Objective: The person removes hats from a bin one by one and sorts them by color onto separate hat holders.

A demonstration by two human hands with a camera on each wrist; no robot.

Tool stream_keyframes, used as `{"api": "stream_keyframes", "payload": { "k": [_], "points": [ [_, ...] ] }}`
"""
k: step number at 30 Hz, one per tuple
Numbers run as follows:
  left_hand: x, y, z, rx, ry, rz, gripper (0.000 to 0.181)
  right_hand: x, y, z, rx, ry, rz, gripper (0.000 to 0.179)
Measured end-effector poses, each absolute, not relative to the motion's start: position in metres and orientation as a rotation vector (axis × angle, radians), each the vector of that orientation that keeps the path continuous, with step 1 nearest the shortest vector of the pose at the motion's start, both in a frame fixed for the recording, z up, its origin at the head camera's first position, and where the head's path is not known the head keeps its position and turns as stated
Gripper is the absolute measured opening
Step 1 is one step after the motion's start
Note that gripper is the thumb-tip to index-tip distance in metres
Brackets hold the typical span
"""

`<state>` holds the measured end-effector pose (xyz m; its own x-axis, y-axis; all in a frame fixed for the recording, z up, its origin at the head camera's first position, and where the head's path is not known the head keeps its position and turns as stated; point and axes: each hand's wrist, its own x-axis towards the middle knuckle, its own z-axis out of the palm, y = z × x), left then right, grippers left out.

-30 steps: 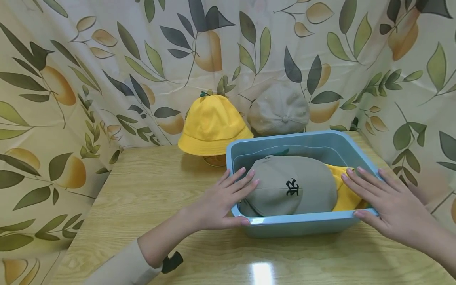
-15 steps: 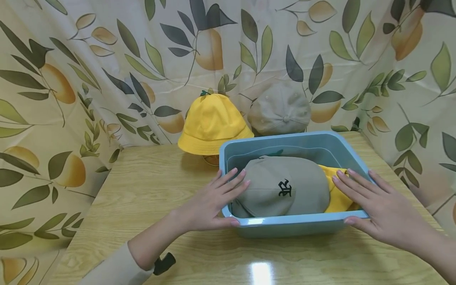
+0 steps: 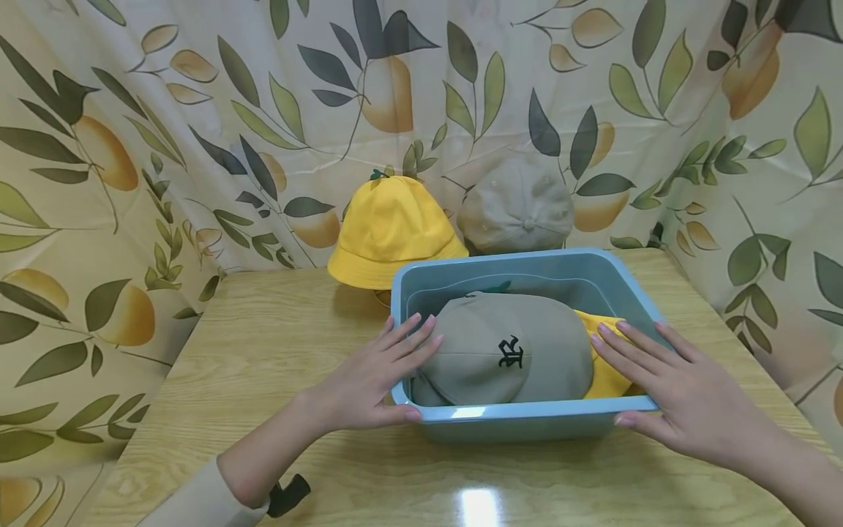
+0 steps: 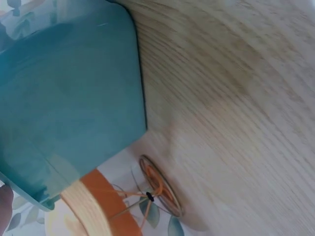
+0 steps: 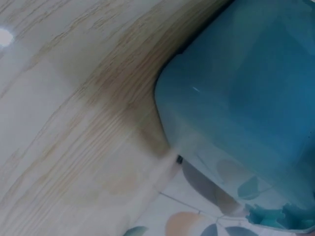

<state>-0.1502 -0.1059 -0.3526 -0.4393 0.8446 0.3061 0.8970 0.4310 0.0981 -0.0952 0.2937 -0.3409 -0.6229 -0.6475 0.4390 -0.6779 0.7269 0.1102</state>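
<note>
A light-blue plastic bin (image 3: 540, 408) stands on the table between my two hands. In the head view my left hand (image 3: 358, 380) touches its left end, fingers straight over the rim and thumb by the near corner. Against the opposite end rests my right hand (image 3: 691, 402), fingers spread over the rim and thumb along the front. Inside the bin lies a grey-green baseball cap (image 3: 477, 359) with a black embroidered letter. Some yellow cloth (image 3: 602, 375) shows beside it, partly covered. Both wrist views mostly show the bin's outer wall (image 4: 74, 98).
Behind the bin, a yellow bucket hat (image 3: 395, 227) sits on a stand with a round wire base (image 4: 162, 187). A light-grey cap (image 3: 516, 205) is to its right. Leaf-and-fruit patterned curtain (image 3: 263, 110) borders the wood-grain table (image 3: 276, 329).
The bin has slid left across the table with the caps and cloth inside. Both hands have moved left along with it, still at its two ends.
</note>
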Motion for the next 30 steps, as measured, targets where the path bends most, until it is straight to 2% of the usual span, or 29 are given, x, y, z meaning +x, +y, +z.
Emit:
{"api": "stream_keyframes", "payload": {
  "k": [30],
  "points": [
    [-0.148,-0.145,-0.355,-1.526,-2.433,-0.436,0.082,-0.093,0.259,-0.342,1.031,-2.474,0.093,0.075]
  ]
}}
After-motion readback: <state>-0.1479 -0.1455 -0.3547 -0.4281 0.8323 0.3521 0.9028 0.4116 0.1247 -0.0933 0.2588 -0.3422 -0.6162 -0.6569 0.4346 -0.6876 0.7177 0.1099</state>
